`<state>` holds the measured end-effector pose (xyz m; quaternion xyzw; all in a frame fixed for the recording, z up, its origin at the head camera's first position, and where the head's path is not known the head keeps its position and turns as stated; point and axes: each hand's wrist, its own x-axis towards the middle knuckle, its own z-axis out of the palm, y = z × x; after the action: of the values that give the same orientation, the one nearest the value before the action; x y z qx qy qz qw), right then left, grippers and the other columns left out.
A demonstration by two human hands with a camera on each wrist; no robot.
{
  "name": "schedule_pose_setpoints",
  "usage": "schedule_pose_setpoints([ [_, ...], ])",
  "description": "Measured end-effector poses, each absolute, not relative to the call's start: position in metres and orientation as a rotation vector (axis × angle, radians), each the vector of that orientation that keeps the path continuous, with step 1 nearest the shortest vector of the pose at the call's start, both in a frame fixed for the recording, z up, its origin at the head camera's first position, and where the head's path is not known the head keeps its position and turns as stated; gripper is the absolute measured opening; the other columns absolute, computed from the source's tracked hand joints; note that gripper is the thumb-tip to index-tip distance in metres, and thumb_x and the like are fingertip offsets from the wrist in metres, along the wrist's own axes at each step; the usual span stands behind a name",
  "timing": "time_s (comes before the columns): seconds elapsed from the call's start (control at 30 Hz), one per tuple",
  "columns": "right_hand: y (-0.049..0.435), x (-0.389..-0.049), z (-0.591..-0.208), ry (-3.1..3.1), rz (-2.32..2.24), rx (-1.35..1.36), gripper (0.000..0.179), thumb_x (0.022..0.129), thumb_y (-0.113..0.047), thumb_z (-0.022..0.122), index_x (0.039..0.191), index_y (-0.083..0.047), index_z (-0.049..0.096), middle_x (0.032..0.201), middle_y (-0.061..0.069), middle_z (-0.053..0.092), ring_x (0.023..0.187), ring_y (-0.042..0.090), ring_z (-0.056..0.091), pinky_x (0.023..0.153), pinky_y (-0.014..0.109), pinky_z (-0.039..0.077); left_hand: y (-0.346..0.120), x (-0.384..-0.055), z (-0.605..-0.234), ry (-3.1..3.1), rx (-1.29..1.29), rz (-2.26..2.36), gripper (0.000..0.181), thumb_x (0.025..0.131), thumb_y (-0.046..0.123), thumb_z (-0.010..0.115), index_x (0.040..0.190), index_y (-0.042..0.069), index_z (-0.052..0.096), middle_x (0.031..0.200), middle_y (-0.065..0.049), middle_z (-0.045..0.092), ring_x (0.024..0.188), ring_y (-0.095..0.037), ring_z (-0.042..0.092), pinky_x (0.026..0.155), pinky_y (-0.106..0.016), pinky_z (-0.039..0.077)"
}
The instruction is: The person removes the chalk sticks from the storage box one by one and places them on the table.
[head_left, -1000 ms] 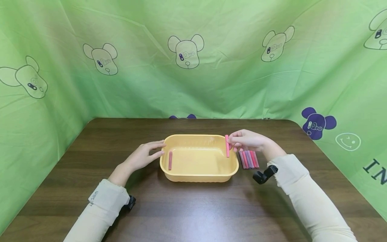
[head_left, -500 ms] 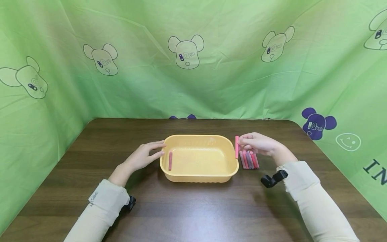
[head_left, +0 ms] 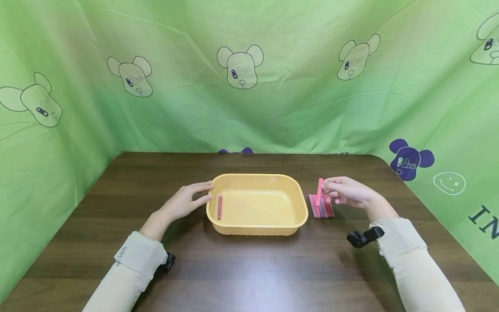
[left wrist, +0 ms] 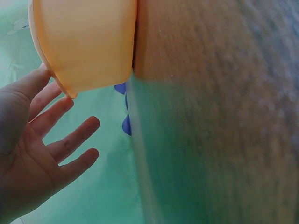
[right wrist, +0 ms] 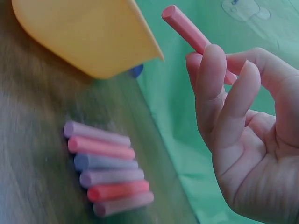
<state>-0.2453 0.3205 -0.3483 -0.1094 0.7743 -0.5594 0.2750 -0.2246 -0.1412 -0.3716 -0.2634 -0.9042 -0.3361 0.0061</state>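
Note:
My right hand point(head_left: 348, 192) pinches a pink stick of chalk point(head_left: 319, 190) between thumb and fingertips. In the right wrist view, that pink chalk point(right wrist: 187, 29) is raised well above a row of several other chalk sticks point(right wrist: 106, 162) in purple, pink, blue-grey and red. My left hand point(head_left: 185, 201) touches the left rim of a yellow plastic basin point(head_left: 253, 230) with its fingertips. The left wrist view has the thumb and fingers of the left hand point(left wrist: 35, 149) spread at the rim. Inside the basin, near its left end, lies one dark pink chalk stick point(head_left: 220, 208).
Basin and chalk row stand on a dark wooden table point(head_left: 249, 273). Behind it hangs a green cloth point(head_left: 288, 117) printed with cartoon heads. Each wrist wears a small black camera, like the right one point(head_left: 364, 237). The row lies just right of the basin.
My right hand has moved right with the pink chalk, from over the basin's right rim to above the chalk row. My left hand and the basin have stayed in place.

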Motion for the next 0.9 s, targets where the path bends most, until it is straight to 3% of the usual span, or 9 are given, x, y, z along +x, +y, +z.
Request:
schedule_pose_setpoints([
  [0.47, 0.358, -0.240, -0.362, 2.089, -1.521, -0.276, 0.018, 0.100, -0.018, 0.041, 0.094, -0.020, 0.058, 0.085, -0.010, 0.065, 0.070, -0.002, 0.061, 0.055, 0.011, 0.047, -0.142, -0.226, -0.373, -2.828, -0.822, -1.049, 0.041, 0.091, 0.022, 0.061, 0.128, 0.006, 0.057, 0.141, -0.012, 0.048, 0.132, -0.031, 0.044, 0.108, -0.049, 0.036],
  [0.9, 0.385, -0.245, -0.377, 2.100, -1.500, -0.199, 0.020, 0.100, -0.017, 0.041, 0.093, -0.021, 0.059, 0.085, -0.010, 0.066, 0.072, -0.002, 0.062, 0.059, 0.011, 0.051, -0.142, -0.226, -0.373, -2.807, -0.832, -1.046, 0.040, 0.091, 0.021, 0.060, 0.127, 0.004, 0.058, 0.140, -0.013, 0.049, 0.129, -0.031, 0.047, 0.107, -0.047, 0.038],
])
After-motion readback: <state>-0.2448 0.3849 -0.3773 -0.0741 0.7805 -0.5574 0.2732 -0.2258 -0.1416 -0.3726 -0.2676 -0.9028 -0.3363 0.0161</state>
